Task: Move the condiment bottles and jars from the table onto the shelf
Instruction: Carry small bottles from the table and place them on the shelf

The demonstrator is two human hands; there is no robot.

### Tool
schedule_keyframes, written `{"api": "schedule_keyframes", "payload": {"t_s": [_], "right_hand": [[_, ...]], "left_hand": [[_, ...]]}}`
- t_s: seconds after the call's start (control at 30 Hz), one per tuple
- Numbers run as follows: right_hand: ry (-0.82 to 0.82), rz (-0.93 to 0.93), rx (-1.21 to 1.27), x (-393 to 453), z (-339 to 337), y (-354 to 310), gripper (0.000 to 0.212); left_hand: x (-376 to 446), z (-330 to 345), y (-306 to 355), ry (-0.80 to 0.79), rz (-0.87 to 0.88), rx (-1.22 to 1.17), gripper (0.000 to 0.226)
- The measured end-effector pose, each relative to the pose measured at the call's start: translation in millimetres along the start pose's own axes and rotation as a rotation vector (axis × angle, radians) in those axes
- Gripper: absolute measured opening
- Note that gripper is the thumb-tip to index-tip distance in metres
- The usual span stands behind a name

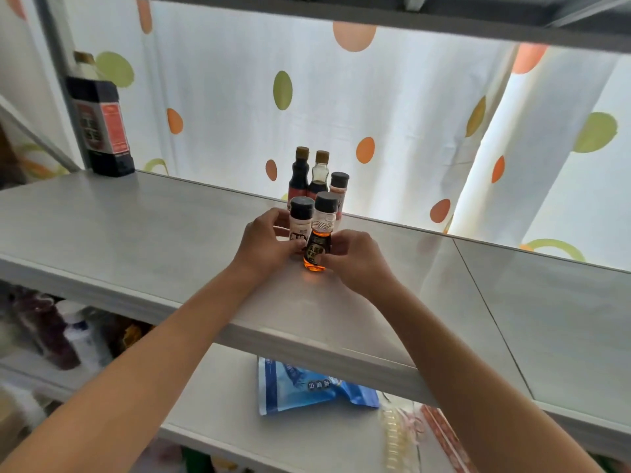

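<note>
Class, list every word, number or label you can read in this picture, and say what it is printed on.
Nothing reads clearly.
Amber oil bottle: label characters blurred.
White jar: dark characters, partly hidden by the left hand.
Big dark bottle: red label, blurred.
Blue bag: characters too blurred.

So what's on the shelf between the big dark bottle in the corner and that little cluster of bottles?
Nothing: the head view shows bare shelf between big bottle and cluster.

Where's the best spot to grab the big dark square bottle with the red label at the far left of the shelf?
Grip the big dark square bottle around its flat-sided body, coming from the front right. It stands upright against the grey shelf post on its left, so that side is blocked, and the narrow neck offers less hold.
</note>
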State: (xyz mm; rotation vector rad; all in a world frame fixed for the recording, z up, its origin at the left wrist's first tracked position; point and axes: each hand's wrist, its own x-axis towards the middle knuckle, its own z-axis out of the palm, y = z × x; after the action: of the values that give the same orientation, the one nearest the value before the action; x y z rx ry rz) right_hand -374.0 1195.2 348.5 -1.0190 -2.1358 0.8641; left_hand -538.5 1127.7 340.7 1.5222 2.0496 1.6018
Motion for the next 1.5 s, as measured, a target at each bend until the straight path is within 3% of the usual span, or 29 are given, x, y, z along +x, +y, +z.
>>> {"api": "schedule_keyframes", "payload": {"t_s": [0.2, 0.47, 0.8, 0.97, 1.5], "right_hand": [[-0.026, -0.011, -0.185, 36, 6, -8, 0.004], [0.071, 0.069, -0.121, 88, 34, -11, 0.007], [0.162, 0.165, -0.152, 121, 61, -10, 0.034], [0.222, 0.135, -0.181, 127, 65, 2, 0.032], [0.296, 0.102, -0.193, 139, 68, 17, 0.033]], "left_hand": [[33, 4, -6, -0.06, -0.024, 0.116, 0.044], [86, 8, -21, -0.069, -0.131, 0.131, 0.042], [112, 26, -42, -0.004, -0.117, 0.096, 0.029], [118, 39, -51, 0.024, -0.031, 0.167, 0.028], [125, 41, -64, -0.002, -0.039, 0.248, 0.027]]}}
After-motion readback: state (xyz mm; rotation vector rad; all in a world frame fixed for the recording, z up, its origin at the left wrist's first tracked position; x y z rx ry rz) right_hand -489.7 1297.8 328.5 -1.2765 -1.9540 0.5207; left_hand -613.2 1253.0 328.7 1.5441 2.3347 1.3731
